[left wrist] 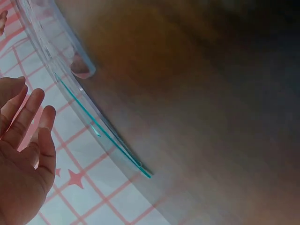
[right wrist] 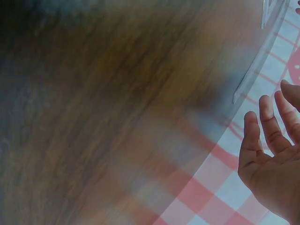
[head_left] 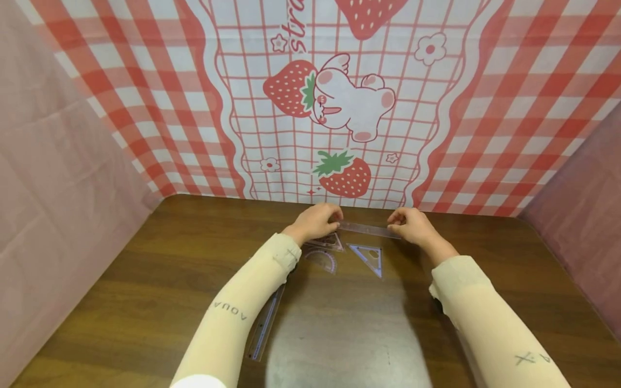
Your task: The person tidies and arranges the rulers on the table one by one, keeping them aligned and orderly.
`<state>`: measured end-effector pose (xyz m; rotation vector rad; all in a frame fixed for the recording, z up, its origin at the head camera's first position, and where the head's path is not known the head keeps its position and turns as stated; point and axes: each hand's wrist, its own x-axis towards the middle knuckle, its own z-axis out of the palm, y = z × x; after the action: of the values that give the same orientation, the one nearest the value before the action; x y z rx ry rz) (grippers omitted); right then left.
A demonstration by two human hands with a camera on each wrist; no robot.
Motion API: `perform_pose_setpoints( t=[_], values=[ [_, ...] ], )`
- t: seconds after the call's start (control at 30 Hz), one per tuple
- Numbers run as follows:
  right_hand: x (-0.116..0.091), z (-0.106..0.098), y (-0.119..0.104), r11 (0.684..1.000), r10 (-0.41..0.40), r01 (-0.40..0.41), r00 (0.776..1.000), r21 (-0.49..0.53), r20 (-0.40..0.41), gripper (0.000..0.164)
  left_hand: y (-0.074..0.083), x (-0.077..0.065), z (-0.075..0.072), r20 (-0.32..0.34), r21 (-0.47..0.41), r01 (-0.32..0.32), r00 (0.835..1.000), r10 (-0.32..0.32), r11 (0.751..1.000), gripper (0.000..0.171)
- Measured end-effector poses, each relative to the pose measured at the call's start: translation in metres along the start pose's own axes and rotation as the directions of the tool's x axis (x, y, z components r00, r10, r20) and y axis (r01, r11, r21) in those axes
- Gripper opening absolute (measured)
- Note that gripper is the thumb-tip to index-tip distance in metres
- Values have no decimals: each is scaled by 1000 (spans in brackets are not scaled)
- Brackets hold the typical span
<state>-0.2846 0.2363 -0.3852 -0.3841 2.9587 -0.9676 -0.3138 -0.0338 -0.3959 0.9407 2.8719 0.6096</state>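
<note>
A clear ruler point(head_left: 368, 230) lies flat near the table's back edge, between the two hands. My left hand point(head_left: 317, 221) is at its left end, above a clear set square point(head_left: 332, 242) that it partly covers. At the ruler's right end is my right hand point(head_left: 413, 225). Both hands have loosely bent fingers; in the wrist views, the left hand point(left wrist: 26, 154) and right hand point(right wrist: 272, 159) show gaps between thumb and fingers, with nothing gripped. In front of the ruler lie a clear protractor point(head_left: 324, 261) and a blue-edged set square point(head_left: 371, 258).
A longer clear ruler point(head_left: 266, 326) with a blue strip lies beside the left forearm, which partly hides it. The brown wooden table point(head_left: 121, 302) ends at a strawberry-print cloth point(head_left: 301, 151) behind. Pink cloths point(head_left: 63, 161) hang at both sides.
</note>
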Motion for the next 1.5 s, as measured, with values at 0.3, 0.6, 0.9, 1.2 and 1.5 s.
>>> perform_pose_setpoints(
  t=[0.3,0.6,0.9,1.2,1.5],
  values=[
    [1,-6,14,999,-2,2,1000,-48,4,15,-5,9,-1,28,-3,32,999,-32,999,26],
    [1,-5,21,995,26,-22,999,-98,35,18,-7,14,-1,52,11,41,998,-42,999,33],
    [1,-4,22,993,12,-5,998,-121,61,21,-4,19,-1,85,18,42,995,-44,999,36],
    [0,-3,25,989,-3,12,998,-147,61,25,-1,23,-1,108,53,52,992,-57,997,36],
    [0,-2,24,983,-18,29,998,-182,65,23,-8,24,2,119,83,63,990,-73,995,36]
  ],
)
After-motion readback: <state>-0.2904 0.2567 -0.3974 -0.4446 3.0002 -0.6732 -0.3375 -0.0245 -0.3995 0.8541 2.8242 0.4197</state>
